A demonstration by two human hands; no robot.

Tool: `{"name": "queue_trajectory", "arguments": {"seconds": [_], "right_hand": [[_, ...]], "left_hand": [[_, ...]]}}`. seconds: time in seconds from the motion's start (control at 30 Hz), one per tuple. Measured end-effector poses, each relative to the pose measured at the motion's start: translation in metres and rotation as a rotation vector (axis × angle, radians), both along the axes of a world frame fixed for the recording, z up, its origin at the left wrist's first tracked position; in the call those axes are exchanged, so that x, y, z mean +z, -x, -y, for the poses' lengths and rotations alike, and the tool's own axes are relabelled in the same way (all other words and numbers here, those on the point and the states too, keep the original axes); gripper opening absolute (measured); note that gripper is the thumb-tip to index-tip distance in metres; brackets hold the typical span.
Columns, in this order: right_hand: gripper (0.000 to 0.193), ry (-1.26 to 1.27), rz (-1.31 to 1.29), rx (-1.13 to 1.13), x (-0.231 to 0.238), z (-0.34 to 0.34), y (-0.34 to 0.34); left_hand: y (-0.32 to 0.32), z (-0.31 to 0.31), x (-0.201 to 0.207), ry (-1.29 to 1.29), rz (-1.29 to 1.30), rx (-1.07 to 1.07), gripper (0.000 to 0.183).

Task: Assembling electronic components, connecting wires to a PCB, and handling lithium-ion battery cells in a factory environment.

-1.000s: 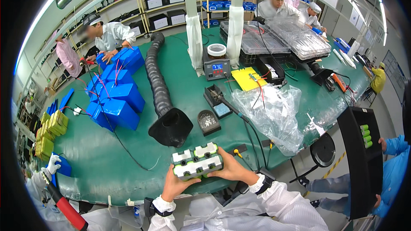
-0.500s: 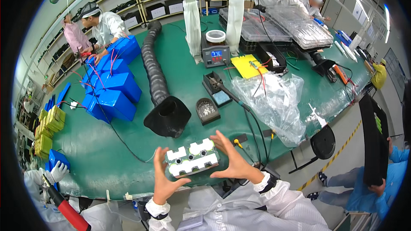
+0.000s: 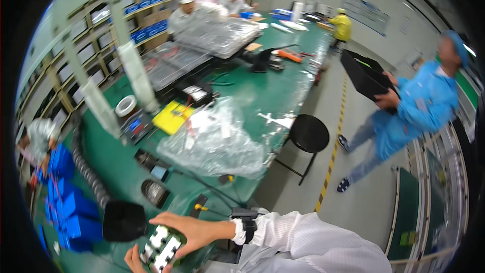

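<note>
A battery pack (image 3: 160, 248) of green-wrapped cells with white pieces on top is low in the view, over the green bench. My right hand (image 3: 194, 233) curves round its far and right sides, with the thumb against its edge. At the pack's left side is my left hand (image 3: 134, 260), its fingertips against the pack; the lower edge cuts off most of this hand. Just beyond the pack stands the black hood (image 3: 125, 221) of a ribbed extraction hose (image 3: 87, 164).
Blue wrapped packs (image 3: 76, 212) stand at the left. Clear plastic bags (image 3: 214, 139), a yellow pad (image 3: 173, 117) and a soldering station (image 3: 137, 126) lie on the bench. A black stool (image 3: 309, 134) stands beside it. In the aisle, a person in blue (image 3: 419, 98) carries a black box (image 3: 368, 75).
My view has swung to the right, bringing the aisle and the person in blue further in. My hands, spread around the pack before, have closed in on it.
</note>
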State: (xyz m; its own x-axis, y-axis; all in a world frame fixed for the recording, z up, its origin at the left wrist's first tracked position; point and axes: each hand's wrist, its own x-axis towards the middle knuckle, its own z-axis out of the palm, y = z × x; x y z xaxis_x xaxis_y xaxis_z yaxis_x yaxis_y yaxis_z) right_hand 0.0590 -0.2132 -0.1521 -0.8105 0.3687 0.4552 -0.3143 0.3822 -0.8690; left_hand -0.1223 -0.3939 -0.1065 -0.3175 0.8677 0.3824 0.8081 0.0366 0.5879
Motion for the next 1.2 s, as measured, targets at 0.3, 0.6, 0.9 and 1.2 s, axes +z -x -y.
{"name": "queue_trajectory", "arguments": {"seconds": [0.3, 0.6, 0.9, 1.2], "right_hand": [[0.107, 0.335, 0.055, -0.028, -0.018, 0.006, -0.001], [0.109, 0.297, 0.058, -0.078, -0.006, 0.009, -0.004], [0.103, 0.345, 0.034, -0.074, -0.031, 0.029, -0.003], [0.103, 0.282, 0.130, -0.015, -0.018, -0.008, -0.009]], "left_hand": [[0.001, 0.010, -0.055, -0.048, 0.223, 0.169, 0.087], [-0.022, -0.015, -0.036, -0.186, 0.245, 0.243, 0.102], [0.028, 0.021, -0.136, -0.210, 0.488, 0.095, 0.099], [-0.004, -0.013, -0.044, -0.210, 0.444, 0.079, 0.114]]}}
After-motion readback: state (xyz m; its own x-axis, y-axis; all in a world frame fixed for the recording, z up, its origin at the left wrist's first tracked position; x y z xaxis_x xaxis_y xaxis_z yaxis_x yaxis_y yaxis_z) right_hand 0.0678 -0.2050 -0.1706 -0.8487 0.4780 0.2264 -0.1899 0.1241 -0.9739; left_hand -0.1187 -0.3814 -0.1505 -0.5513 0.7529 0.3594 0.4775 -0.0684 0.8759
